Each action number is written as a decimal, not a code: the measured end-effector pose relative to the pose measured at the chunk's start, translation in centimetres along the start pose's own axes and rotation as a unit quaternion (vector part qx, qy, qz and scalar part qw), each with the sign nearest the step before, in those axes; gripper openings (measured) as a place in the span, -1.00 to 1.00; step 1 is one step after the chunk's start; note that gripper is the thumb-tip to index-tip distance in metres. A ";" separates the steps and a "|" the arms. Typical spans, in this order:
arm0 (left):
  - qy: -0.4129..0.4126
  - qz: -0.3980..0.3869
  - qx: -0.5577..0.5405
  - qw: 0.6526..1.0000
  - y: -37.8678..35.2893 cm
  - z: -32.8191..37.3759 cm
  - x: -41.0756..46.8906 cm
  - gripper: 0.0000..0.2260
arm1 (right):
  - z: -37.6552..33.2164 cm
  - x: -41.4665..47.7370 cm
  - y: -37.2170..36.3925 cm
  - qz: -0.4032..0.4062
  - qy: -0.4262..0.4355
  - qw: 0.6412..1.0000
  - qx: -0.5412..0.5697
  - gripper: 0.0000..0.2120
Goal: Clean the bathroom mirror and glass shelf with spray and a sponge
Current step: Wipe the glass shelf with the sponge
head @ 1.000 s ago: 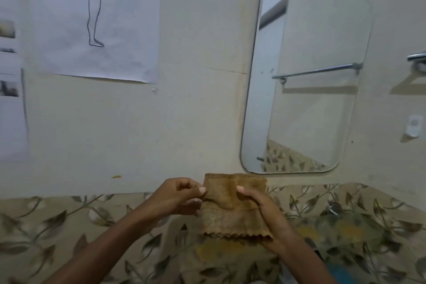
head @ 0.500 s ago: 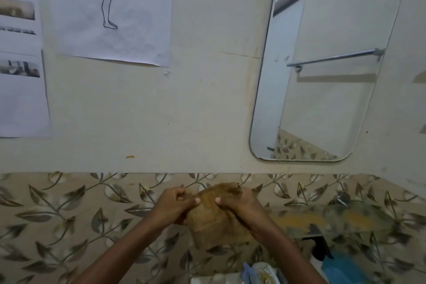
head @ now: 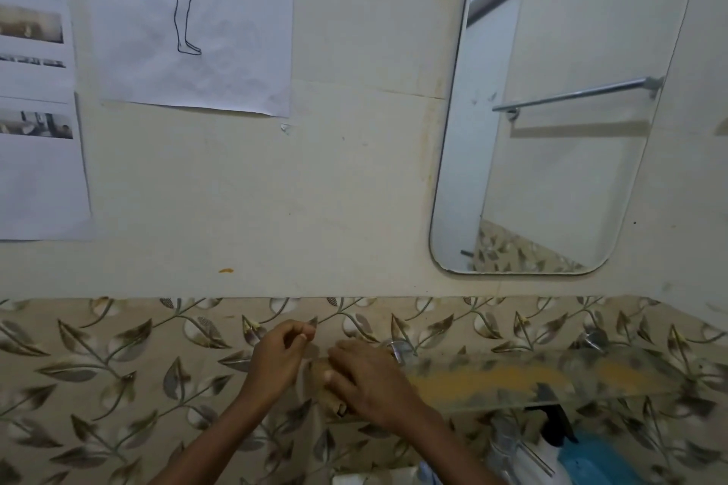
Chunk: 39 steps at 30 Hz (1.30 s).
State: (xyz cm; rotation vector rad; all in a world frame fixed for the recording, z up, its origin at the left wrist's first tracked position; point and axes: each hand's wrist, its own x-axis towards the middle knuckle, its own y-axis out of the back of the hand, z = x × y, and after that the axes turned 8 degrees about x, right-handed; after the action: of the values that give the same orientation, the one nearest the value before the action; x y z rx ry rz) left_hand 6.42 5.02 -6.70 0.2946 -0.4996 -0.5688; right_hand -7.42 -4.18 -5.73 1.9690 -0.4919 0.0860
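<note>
My right hand (head: 368,380) lies palm down over a folded brown sponge cloth (head: 320,371) and presses it onto the left end of the glass shelf (head: 614,392); most of the cloth is hidden under the hand. My left hand (head: 277,358) hovers just left of the cloth, fingers loosely curled, holding nothing. The shelf carries a long yellow stain (head: 492,378). The rounded mirror (head: 551,110) hangs on the wall above the shelf, to the upper right. A spray bottle with a black trigger (head: 551,423) stands below the shelf at the lower right.
Paper sheets (head: 193,20) are taped to the wall at the upper left. Leaf-patterned tiles (head: 98,366) cover the lower wall. A blue object (head: 595,461) sits beside the spray bottle. The mirror reflects a metal towel rail (head: 571,94).
Both hands came down with the cloth from in front of the wall. The cloth went from spread out to folded on the shelf's left end, and my left hand let go of it.
</note>
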 end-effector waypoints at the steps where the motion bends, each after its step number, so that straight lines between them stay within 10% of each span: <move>1: -0.002 0.000 -0.003 1.000 -0.1 0.1 0.0 -0.75 | -0.4 0.1 -0.6 -0.063 -0.034 0.997 -0.007 -0.50; 6: -0.025 -0.002 -0.015 1.000 -0.5 0.6 -0.6 -0.70 | -0.4 0.0 -2.0 -0.132 -0.075 0.987 -0.055 0.01; 19: -0.004 -0.028 -0.064 0.998 -3.6 0.6 -1.4 -0.73 | 4.8 -5.3 0.8 -0.067 -0.009 0.997 -0.032 -0.33; 28: 0.017 -0.039 -0.051 0.998 -4.8 0.2 -1.3 -0.71 | 10.0 -7.4 4.5 -0.037 -0.103 0.994 0.000 -0.13; 35: -0.073 -0.073 0.162 0.981 -7.1 0.8 -2.3 -0.78 | 9.8 -4.6 3.5 0.008 -0.178 0.983 -0.045 0.26; 39: -0.147 -0.025 0.286 0.947 -7.9 0.6 -2.6 -0.57 | 8.8 -4.4 2.1 0.044 -0.159 0.986 -0.038 0.16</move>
State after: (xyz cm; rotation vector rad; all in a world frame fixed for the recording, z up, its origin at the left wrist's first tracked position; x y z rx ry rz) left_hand 0.76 0.06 -10.28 0.7838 -0.9495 -0.5092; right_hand -13.61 -11.38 -9.01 1.8926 -0.7777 -0.1918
